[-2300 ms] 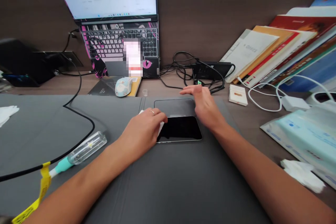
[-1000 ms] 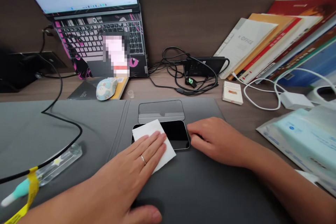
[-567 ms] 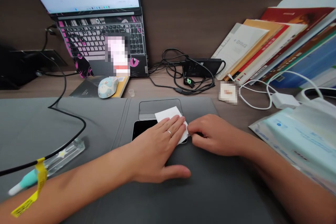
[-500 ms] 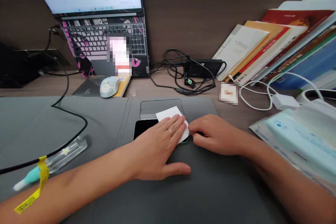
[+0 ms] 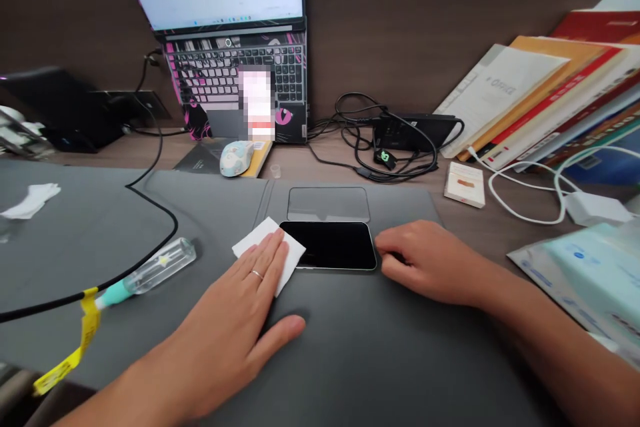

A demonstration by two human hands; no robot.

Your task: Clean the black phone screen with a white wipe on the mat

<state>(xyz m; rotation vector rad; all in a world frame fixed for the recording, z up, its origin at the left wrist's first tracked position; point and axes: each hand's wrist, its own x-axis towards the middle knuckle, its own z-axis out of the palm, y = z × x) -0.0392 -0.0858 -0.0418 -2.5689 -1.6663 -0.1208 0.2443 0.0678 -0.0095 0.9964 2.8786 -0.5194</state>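
Note:
A smartphone (image 5: 335, 245) with a dark screen lies flat on the grey desk mat. Across its left end is a white wipe (image 5: 295, 260), partly over the screen and partly over the mat. My left hand (image 5: 245, 310), wearing a ring, presses flat on the wipe with fingers stretched out and thumb apart. Against the phone's right end rests my right hand (image 5: 425, 260), its fingers curled in; nothing shows inside them. Just behind the phone, a clear screen protector (image 5: 327, 203) with a dark outline lies on the mat.
A clear spray bottle (image 5: 163, 267) lies at left beside a black cable (image 5: 150, 250) with a yellow tag. Crumpled tissue (image 5: 33, 200) is farther left. Behind stand a laptop (image 5: 225, 107), mouse (image 5: 237, 158), power adapter (image 5: 413, 131) and leaning books (image 5: 505, 93). A wipes pack (image 5: 595, 260) sits right.
My left hand has slid the wipe from the phone's right end to its left end, uncovering most of the screen. My right hand stays beside the phone. The view has turned left.

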